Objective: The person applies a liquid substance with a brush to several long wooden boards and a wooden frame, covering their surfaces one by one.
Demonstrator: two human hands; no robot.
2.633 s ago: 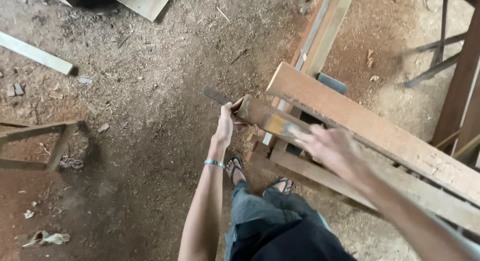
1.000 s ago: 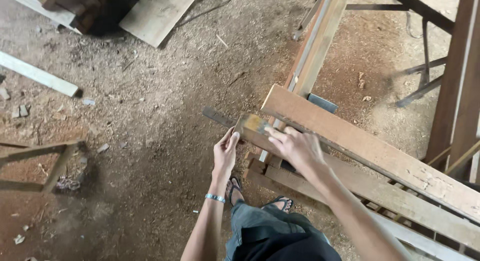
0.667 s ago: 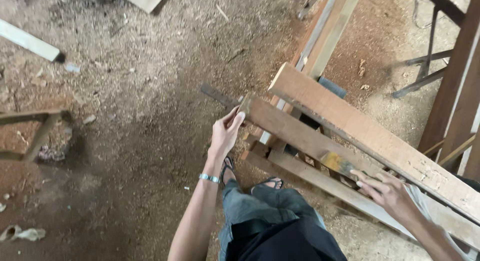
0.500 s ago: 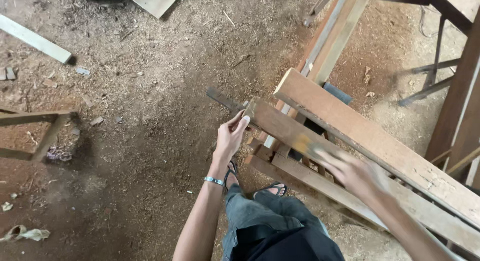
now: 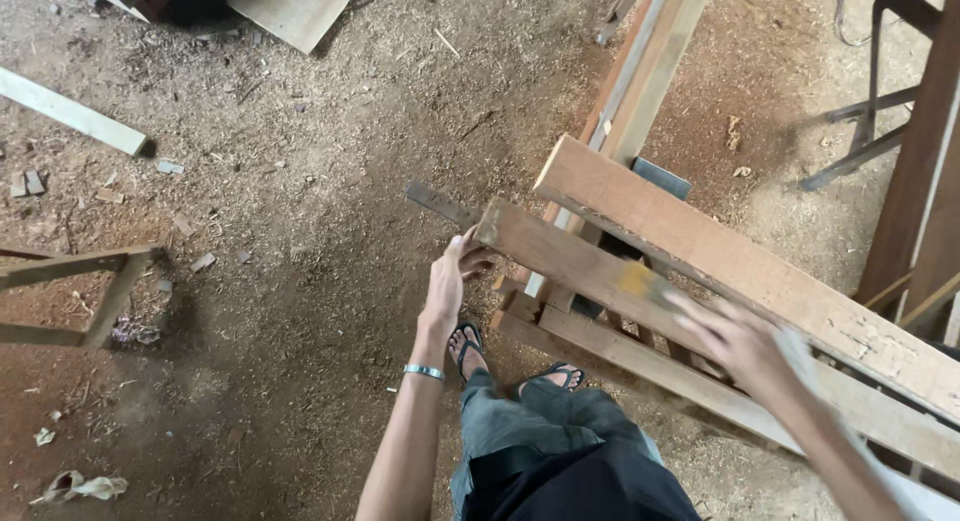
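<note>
— Since the frame half a second back, the right hand [image 5: 735,331] is sliding up the plank [image 5: 590,266] from lower down, and it is blurring as it goes.

— Is it gripping anything?

— Something yellowish, maybe a sanding pad [image 5: 637,279], is showing under the fingertips, but with the blur I cannot tell whether the fingers are closing on it or lying flat. The left hand [image 5: 447,281] is reaching forward, its fingers curling against the plank's near end, steadying it without wrapping fully round.

— Where is the plank lying?

— Slanting across a stack of timbers, just below a wider board [image 5: 720,256], its end sticking out over the sawdust-covered floor [image 5: 250,181]. A dark strip [image 5: 440,203] is jutting out beside that end.

— How would you judge good form here?

— I'd say keeping the left hand braced at the end while stroking along the grain with even pressure, and keeping the sandalled feet [image 5: 468,341] clear of the overhang.
</note>
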